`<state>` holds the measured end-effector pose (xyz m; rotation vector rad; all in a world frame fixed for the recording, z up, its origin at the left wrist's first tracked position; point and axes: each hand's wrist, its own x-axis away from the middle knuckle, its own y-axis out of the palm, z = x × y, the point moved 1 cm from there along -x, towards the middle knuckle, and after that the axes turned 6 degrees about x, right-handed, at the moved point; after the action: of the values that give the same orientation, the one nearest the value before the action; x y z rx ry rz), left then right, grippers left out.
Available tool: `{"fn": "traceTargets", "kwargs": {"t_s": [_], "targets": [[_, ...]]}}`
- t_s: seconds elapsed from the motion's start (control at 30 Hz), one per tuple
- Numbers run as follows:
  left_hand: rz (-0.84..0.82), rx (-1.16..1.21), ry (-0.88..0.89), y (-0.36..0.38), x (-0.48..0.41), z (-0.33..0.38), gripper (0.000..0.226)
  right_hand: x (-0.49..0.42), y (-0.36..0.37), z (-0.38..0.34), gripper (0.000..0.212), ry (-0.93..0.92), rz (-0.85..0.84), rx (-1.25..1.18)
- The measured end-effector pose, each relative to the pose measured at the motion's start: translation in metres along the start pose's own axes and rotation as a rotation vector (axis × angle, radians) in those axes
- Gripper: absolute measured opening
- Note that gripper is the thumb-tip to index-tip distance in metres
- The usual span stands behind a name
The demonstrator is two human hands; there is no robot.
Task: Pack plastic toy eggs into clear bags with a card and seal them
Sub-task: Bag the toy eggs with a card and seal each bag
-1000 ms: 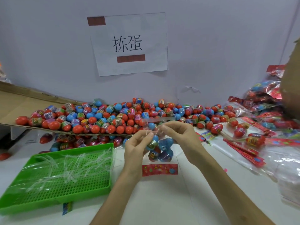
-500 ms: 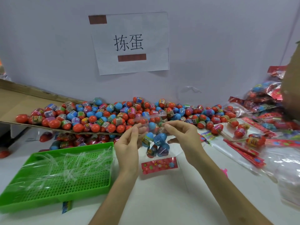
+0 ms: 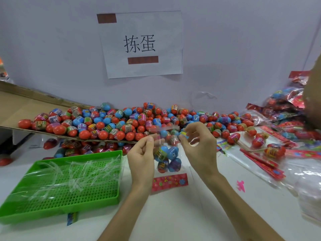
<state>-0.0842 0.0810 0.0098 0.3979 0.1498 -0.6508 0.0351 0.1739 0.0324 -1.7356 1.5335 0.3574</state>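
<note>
A clear bag [image 3: 185, 162] hangs between my hands above the white table, holding several toy eggs [image 3: 167, 158] and a red printed card [image 3: 169, 182] at its bottom. My left hand [image 3: 141, 154] pinches the bag's top at its left side. My right hand [image 3: 199, 146] pinches the top at its right side, with the other fingers spread. The bag's top flap stands up between the two hands.
A big heap of red and blue loose eggs [image 3: 121, 122] lies on cardboard [image 3: 15, 105] behind the hands. A green perforated tray [image 3: 69, 193] with clear strips sits at the left. Filled bags [image 3: 286, 108], red cards [image 3: 262, 161] and empty bags [image 3: 309, 180] lie at the right.
Both hands have lifted the bag slightly and shifted along its top; the left fingers have curled in from straighter, and the right fingers have spread.
</note>
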Motion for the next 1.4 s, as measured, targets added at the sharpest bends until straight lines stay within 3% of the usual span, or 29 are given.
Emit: {"fn": "traceTargets", "kwargs": {"t_s": [0.1,0.23,0.77,1.4], "targets": [[-0.064,-0.028,0.05,0.004,0.006,0.001,0.02,0.006,0.004,-0.005,0.013,-0.249,0.017,0.044],[-0.183,-0.105,0.16,0.007,0.013,0.003,0.023,0.012,0.01,-0.011,0.011,-0.331,-0.023,0.015],[-0.287,-0.319,0.329,0.006,0.014,0.001,0.038,0.003,0.002,-0.004,0.013,-0.295,-0.074,-0.031],[-0.318,-0.426,0.361,0.002,0.012,-0.008,0.024,-0.001,-0.002,-0.004,0.013,-0.216,-0.24,-0.006]]}}
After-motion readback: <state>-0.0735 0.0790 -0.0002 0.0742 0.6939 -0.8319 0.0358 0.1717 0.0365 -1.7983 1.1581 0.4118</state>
